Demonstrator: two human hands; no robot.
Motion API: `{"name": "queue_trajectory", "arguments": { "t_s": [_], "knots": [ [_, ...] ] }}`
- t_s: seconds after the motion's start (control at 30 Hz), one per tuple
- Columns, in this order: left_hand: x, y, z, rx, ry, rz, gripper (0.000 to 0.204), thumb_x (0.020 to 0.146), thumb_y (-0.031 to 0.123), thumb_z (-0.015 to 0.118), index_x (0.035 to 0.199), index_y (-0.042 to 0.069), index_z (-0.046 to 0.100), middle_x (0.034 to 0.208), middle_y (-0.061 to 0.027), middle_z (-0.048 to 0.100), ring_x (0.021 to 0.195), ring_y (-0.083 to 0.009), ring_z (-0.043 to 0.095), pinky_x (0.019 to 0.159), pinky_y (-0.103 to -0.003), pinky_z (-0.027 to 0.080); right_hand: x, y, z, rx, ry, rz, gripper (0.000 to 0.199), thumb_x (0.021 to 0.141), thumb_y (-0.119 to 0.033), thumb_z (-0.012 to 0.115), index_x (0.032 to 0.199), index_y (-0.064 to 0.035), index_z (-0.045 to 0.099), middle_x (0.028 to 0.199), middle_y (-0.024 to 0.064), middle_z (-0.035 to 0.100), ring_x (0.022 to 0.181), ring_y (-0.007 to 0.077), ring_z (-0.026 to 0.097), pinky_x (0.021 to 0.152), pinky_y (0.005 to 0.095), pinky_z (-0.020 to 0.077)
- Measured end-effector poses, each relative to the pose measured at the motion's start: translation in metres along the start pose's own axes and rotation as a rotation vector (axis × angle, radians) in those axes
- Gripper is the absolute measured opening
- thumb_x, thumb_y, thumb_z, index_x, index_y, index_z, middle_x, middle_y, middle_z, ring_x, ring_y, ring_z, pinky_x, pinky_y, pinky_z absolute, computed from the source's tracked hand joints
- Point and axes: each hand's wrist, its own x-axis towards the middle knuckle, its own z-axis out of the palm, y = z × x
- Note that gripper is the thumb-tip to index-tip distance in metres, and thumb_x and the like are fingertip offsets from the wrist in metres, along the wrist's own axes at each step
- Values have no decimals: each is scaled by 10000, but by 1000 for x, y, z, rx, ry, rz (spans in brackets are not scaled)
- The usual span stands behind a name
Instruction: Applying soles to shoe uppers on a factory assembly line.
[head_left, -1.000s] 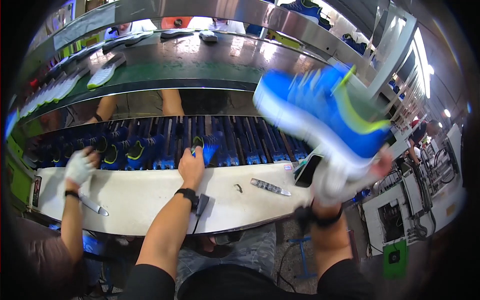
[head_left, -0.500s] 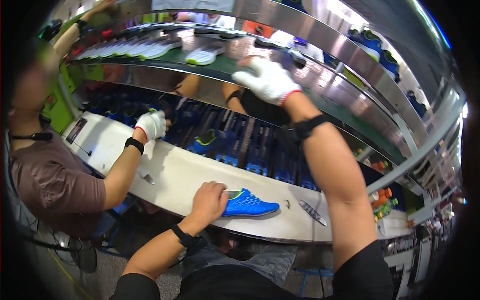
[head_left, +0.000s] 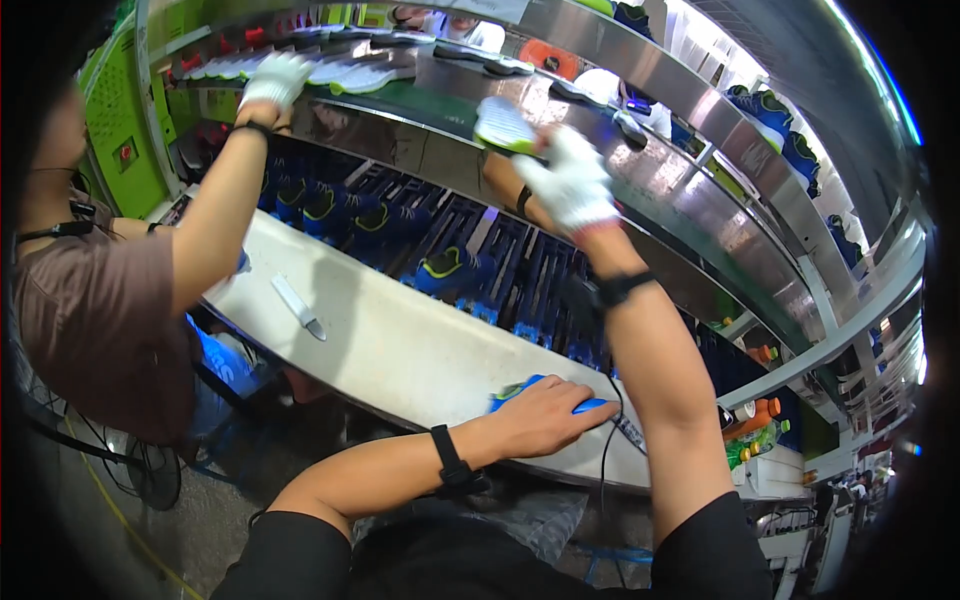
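Observation:
My right hand, in a white glove with a red cuff, is closed on the edge of a shoe sole. This sole is pale grey with a lime-green end and is held up in front of the metal shelf. My bare left hand lies over a blue shoe on the white bench, its fingers curled around the upper. The palm hides most of that shoe; some blue and lime green shows beside the fingers.
At left, a co-worker's gloved hand reaches the row of soles. Blue shoes sit on the conveyor behind the bench. A flat white tool lies on the bench; bottles stand at right. A grey rail crosses the right.
My right hand has taken hold of a sole. My left hand has shifted from the shoe's heel end to over its top. The co-worker's gloved hand has risen from the conveyor to the soles.

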Motion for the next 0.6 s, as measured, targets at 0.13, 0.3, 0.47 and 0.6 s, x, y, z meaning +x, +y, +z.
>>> {"name": "queue_trajectory", "arguments": {
  "t_s": [0.13,0.3,0.47,0.6],
  "knots": [
    [-31,2,14,-268,223,79,667,914,81,819,1532,158,581,1314,-173,712,1114,-396,702,959,-511,572,-139,12,-87,185,339,-285,410,929,36,831,1274,-74,639,1143,130,727,1106,280,707,1076,487,572],
    [-45,19,-34,-45,213,-6,516,798,142,884,1303,214,807,1260,-46,779,992,-263,687,906,-419,523,-292,-15,-170,252,65,106,489,1026,-418,812,1237,-15,631,1078,153,753,972,267,759,936,458,631],
    [-53,27,-17,-487,38,-588,383,930,132,868,1255,12,705,1263,-176,800,974,-262,810,770,-369,612,-396,-56,-135,838,282,784,593,1041,-581,731,1176,-10,645,1120,204,797,945,219,775,847,350,628],
    [-49,30,-7,-424,238,-318,300,995,220,829,1156,-4,710,1309,-264,769,743,-253,797,642,-318,617,-400,-87,-105,854,202,582,385,1072,-376,759,1150,-21,632,1470,341,653,1097,312,778,968,397,609]
  ]
}}
